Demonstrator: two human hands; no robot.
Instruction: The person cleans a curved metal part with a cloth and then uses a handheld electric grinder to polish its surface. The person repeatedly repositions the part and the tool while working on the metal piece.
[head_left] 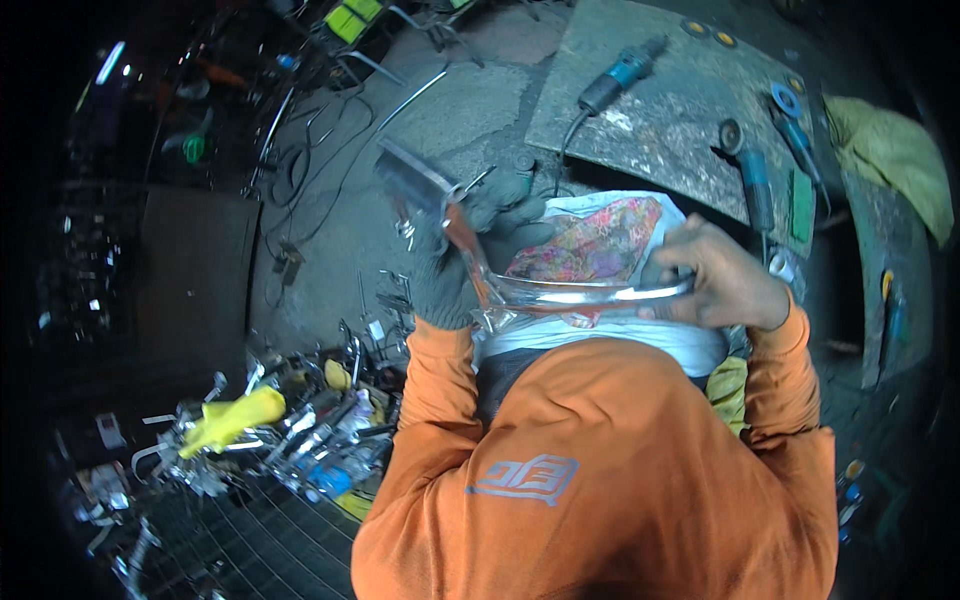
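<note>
My left hand point(455, 270), in a grey glove, is closed around the left end of a curved shiny metal tube point(590, 294), together with a rust-coloured rod point(463, 236) that rises toward a flat grey metal piece point(412, 172). My bare right hand point(715, 275) grips the tube's right end. The tube lies across my front, just above a colourful patterned cloth point(595, 245) on a white cushion. Both orange sleeves come up from the lower edge.
A grey metal plate point(660, 120) on the floor ahead carries a blue angle grinder point(615, 78) and two more grinders point(752, 180) at its right. Cables point(310, 160) trail at the upper left. A pile of shiny metal parts with a yellow glove point(232, 418) lies at the lower left.
</note>
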